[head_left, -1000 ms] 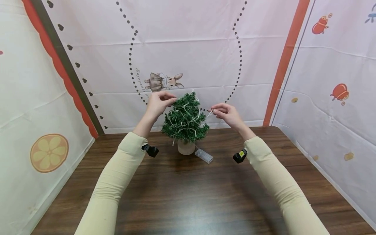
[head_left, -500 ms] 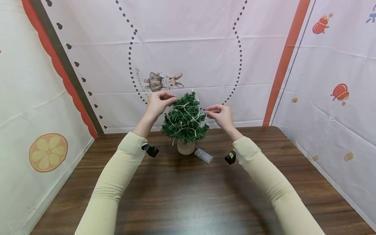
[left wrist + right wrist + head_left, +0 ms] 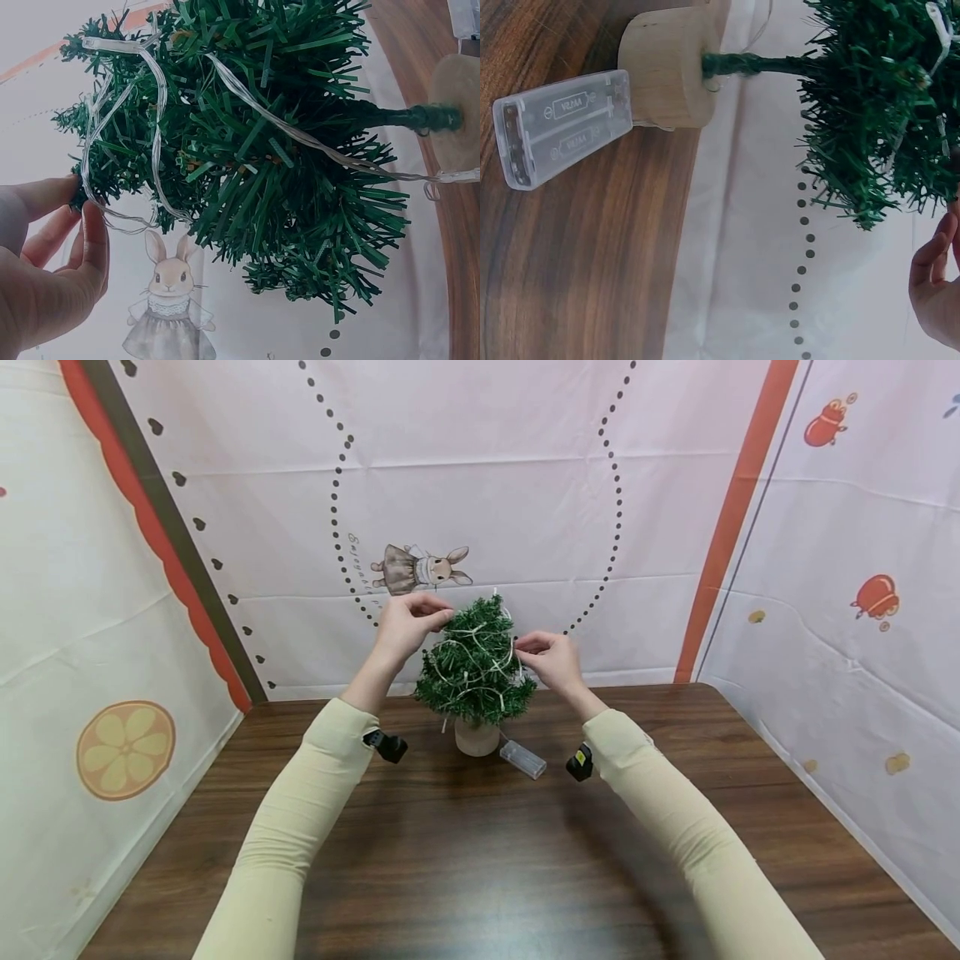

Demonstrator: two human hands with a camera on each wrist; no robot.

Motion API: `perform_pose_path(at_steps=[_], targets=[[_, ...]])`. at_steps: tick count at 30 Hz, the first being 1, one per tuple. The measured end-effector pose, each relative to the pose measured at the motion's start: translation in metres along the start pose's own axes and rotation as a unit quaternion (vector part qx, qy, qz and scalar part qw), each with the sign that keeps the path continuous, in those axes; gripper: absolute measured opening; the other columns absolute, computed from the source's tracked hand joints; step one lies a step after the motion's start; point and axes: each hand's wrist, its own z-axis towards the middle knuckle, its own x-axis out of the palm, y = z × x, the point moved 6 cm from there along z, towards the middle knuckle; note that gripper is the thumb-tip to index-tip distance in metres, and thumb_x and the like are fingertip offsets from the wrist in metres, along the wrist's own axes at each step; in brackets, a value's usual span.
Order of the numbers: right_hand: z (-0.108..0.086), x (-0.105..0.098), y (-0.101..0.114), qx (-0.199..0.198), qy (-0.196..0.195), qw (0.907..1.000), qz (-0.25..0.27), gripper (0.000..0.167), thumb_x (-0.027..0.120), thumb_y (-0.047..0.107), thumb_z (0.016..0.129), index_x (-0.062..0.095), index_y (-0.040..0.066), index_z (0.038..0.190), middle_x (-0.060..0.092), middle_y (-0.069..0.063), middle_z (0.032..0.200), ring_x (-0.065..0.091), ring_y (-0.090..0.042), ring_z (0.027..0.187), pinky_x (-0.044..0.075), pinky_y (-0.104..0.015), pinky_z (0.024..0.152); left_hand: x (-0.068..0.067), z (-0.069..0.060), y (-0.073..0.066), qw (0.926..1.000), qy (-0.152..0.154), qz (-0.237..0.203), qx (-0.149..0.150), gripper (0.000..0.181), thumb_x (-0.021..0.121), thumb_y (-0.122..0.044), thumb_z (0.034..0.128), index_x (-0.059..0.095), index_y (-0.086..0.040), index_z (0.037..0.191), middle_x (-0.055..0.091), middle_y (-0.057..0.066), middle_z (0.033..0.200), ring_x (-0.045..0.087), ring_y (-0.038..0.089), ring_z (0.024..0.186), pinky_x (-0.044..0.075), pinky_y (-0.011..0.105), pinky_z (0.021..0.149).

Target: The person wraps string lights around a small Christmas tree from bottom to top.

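A small artificial Christmas tree (image 3: 471, 681) stands upright on the table in a round wooden base (image 3: 476, 739). A clear wire string of lights (image 3: 161, 97) winds around its branches. My left hand (image 3: 405, 625) is at the upper left of the tree; in the left wrist view its thumb and fingers pinch a green branch tip. At the tree's right side, my right hand (image 3: 553, 660) has thumb and fingertips together on the light string among the branches. The right fingertips are mostly cut off in the right wrist view.
A clear plastic battery box (image 3: 522, 759), wired to the lights, lies beside the base on the right. The brown wooden table (image 3: 465, 860) meets a printed cloth backdrop (image 3: 480, 510) behind the tree. More cloth hangs at both sides.
My right hand has moved left with the light string, from a short way off the tree to its right side. My left hand has stayed in place.
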Motion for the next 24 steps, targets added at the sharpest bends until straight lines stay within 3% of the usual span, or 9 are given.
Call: perform_pose_path(at_steps=[9, 17, 24], targets=[[-0.004, 0.009, -0.006, 0.028, 0.041, 0.9987, -0.004, 0.015, 0.070, 0.006, 0.084, 0.073, -0.002, 0.096, 0.063, -0.017, 0.107, 0.060, -0.028, 0.095, 0.052, -0.033, 0.081, 0.000, 0.001, 0.002, 0.9999, 0.004, -0.012, -0.001, 0.020, 0.075, -0.021, 0.0830, 0.073, -0.006, 0.097, 0.072, 0.010, 0.087, 0.068, 0.029, 0.081, 0.054, 0.025, 0.070], [-0.005, 0.014, -0.010, 0.033, 0.065, 0.9973, -0.006, 0.015, 0.069, 0.005, 0.085, 0.072, -0.005, 0.096, 0.059, -0.018, 0.118, 0.054, -0.031, 0.112, 0.048, -0.044, 0.095, 0.001, 0.001, 0.001, 0.9998, 0.007, -0.021, 0.004, 0.018, 0.073, -0.017, 0.0837, 0.073, -0.005, 0.097, 0.070, 0.004, 0.081, 0.066, 0.017, 0.071, 0.055, 0.037, 0.077], [-0.006, 0.016, -0.010, 0.014, 0.079, 0.9964, -0.030, 0.010, 0.068, 0.004, 0.084, 0.072, -0.004, 0.089, 0.060, -0.018, 0.122, 0.050, -0.031, 0.119, 0.044, -0.048, 0.099, 0.001, 0.000, 0.002, 0.9996, 0.011, -0.027, 0.003, 0.020, 0.073, -0.017, 0.0842, 0.072, -0.003, 0.099, 0.069, 0.001, 0.080, 0.067, 0.023, 0.075, 0.054, 0.027, 0.071]])
